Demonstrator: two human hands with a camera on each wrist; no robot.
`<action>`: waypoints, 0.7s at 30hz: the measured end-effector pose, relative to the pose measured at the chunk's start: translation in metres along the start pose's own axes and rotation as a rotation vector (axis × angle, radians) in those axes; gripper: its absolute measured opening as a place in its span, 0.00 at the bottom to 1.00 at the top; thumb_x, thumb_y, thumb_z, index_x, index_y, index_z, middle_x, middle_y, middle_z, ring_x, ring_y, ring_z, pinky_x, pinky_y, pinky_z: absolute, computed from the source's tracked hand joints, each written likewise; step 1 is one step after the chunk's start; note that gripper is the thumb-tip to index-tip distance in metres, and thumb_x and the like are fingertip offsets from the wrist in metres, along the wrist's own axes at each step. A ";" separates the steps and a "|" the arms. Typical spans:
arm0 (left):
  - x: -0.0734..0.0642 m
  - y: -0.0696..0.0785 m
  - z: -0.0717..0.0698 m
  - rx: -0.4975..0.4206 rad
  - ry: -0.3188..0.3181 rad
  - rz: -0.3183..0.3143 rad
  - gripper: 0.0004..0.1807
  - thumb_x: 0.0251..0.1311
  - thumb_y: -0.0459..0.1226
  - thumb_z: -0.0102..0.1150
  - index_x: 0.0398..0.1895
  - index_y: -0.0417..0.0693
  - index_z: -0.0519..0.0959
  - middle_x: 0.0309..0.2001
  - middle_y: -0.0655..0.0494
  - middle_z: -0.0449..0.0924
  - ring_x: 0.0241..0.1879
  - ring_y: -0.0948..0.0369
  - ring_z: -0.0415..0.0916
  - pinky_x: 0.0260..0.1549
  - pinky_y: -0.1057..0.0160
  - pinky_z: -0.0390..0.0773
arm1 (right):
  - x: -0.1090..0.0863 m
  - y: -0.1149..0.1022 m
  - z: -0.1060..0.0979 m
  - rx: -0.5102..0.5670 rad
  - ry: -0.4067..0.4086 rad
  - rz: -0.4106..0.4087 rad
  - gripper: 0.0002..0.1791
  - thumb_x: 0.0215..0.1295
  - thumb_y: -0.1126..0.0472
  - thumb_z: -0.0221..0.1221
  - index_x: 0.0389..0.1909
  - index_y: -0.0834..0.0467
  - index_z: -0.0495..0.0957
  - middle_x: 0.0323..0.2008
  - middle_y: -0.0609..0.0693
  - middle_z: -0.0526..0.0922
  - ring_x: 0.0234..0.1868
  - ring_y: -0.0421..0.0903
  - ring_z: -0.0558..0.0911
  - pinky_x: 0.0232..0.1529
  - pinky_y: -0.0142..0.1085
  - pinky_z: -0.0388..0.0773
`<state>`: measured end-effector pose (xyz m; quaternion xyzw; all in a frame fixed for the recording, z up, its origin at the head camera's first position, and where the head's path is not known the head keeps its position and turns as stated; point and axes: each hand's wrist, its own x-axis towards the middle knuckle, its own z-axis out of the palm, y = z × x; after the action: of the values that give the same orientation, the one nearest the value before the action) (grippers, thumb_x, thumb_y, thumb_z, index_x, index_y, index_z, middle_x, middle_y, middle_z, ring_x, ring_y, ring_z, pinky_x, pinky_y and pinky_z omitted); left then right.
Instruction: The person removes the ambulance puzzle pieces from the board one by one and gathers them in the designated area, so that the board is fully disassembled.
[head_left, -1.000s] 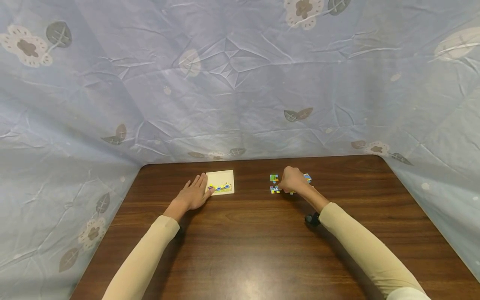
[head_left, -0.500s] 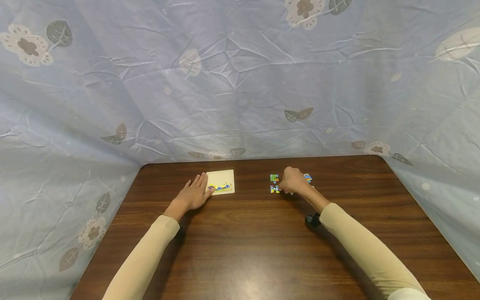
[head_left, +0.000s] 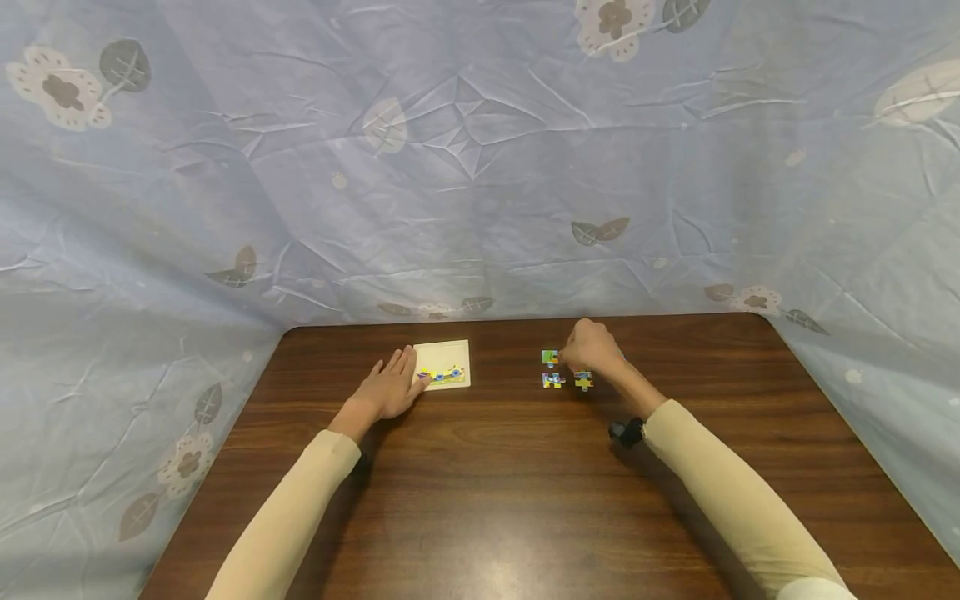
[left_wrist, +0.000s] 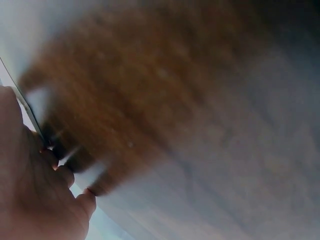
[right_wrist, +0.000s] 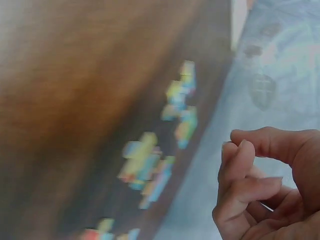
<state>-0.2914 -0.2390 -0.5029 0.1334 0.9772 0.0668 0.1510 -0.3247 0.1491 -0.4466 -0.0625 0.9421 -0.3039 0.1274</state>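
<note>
My left hand [head_left: 386, 387] lies flat with fingers spread at the left edge of a pale square puzzle board [head_left: 441, 353]. Its thumb touches the board's lower left corner. Yellow and blue puzzle pieces [head_left: 447, 375] fill a strip along the near side of the board. To the right, my right hand [head_left: 592, 346] is above loose jigsaw pieces [head_left: 552, 380], thumb and index fingertips together and the other fingers curled. In the right wrist view, nothing shows between the fingertips of the right hand [right_wrist: 260, 185]. The hand hides some pieces in the head view.
Several loose pieces [right_wrist: 142, 160] lie apart on the dark wooden table [head_left: 480, 467], blurred in the right wrist view. A patterned cloth [head_left: 480, 208] hangs behind the table and along both sides. A black wrist device [head_left: 626, 432] sits under the right wrist.
My right hand has risen slightly and moved away from the near pieces, uncovering more of one yellow piece. The left hand and the board stay in place.
</note>
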 end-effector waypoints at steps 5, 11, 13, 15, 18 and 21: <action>0.002 0.000 0.001 -0.009 -0.003 0.000 0.44 0.84 0.60 0.28 0.86 0.39 0.34 0.87 0.41 0.31 0.87 0.43 0.35 0.84 0.35 0.40 | 0.004 -0.017 -0.008 0.061 0.023 -0.124 0.26 0.70 0.60 0.63 0.08 0.54 0.76 0.09 0.45 0.75 0.11 0.39 0.64 0.15 0.30 0.66; 0.001 0.001 0.001 -0.033 -0.011 0.012 0.43 0.84 0.58 0.25 0.86 0.39 0.33 0.87 0.40 0.30 0.87 0.43 0.32 0.85 0.36 0.38 | 0.015 -0.041 0.003 0.097 -0.017 -0.283 0.11 0.71 0.58 0.65 0.30 0.57 0.90 0.24 0.52 0.88 0.21 0.43 0.80 0.22 0.30 0.74; 0.000 0.003 0.002 -0.027 0.001 0.023 0.42 0.85 0.57 0.26 0.86 0.39 0.34 0.87 0.41 0.30 0.87 0.43 0.32 0.85 0.37 0.38 | 0.020 -0.049 0.012 0.096 -0.053 -0.317 0.10 0.71 0.59 0.65 0.35 0.61 0.90 0.30 0.57 0.91 0.27 0.50 0.87 0.26 0.31 0.79; -0.003 0.007 0.002 -0.017 0.020 0.049 0.42 0.85 0.56 0.28 0.86 0.39 0.36 0.87 0.41 0.31 0.87 0.43 0.33 0.85 0.36 0.39 | 0.024 -0.056 0.023 0.076 -0.081 -0.348 0.10 0.71 0.60 0.65 0.38 0.62 0.89 0.35 0.61 0.92 0.33 0.55 0.89 0.30 0.32 0.82; -0.007 0.016 0.006 0.018 0.042 0.092 0.41 0.84 0.57 0.29 0.86 0.40 0.39 0.87 0.42 0.33 0.87 0.44 0.35 0.85 0.37 0.40 | 0.030 -0.068 0.041 0.033 -0.118 -0.381 0.09 0.71 0.60 0.66 0.39 0.62 0.89 0.38 0.60 0.92 0.36 0.54 0.89 0.36 0.34 0.84; -0.014 0.027 0.009 0.051 0.049 0.133 0.42 0.84 0.59 0.29 0.86 0.41 0.42 0.87 0.43 0.35 0.87 0.44 0.36 0.85 0.37 0.42 | 0.035 -0.078 0.060 -0.014 -0.130 -0.403 0.06 0.70 0.59 0.67 0.37 0.58 0.88 0.37 0.53 0.91 0.36 0.46 0.86 0.40 0.36 0.84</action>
<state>-0.2688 -0.2163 -0.5029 0.2000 0.9710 0.0553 0.1187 -0.3386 0.0459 -0.4545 -0.2700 0.9024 -0.3120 0.1243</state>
